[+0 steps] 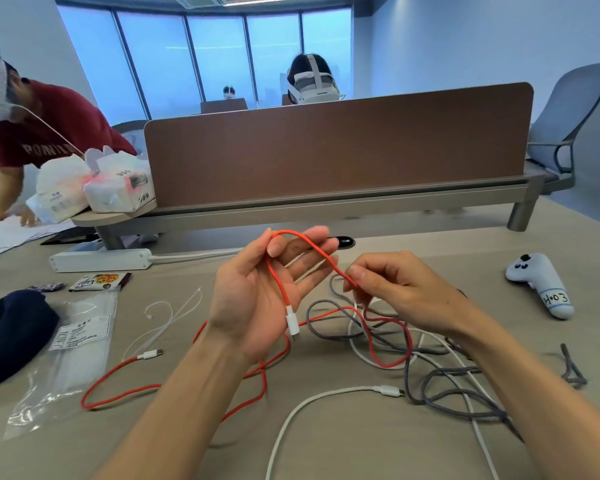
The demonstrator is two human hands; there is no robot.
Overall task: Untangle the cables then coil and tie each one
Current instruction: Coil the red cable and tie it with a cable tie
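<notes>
A red cable (278, 282) arches over my left hand (257, 299), pinched between thumb and forefinger, with its white plug (293, 322) hanging below the palm. My right hand (402, 292) pinches the same red cable further along, just right of the left fingers. The rest of the red cable loops on the table (326, 441), partly under my left forearm, ending in another white plug (150, 355). A grey braided cable (440, 386) and a white cable (326, 396) lie tangled with it below my right hand.
White cable ties (174, 317) and a clear plastic bag (70, 358) lie at the left, near a dark cloth (11, 334). A power strip (101, 259) sits behind them. A white controller (541, 284) lies at the right. A brown divider (336, 147) stands behind. Other people sit nearby.
</notes>
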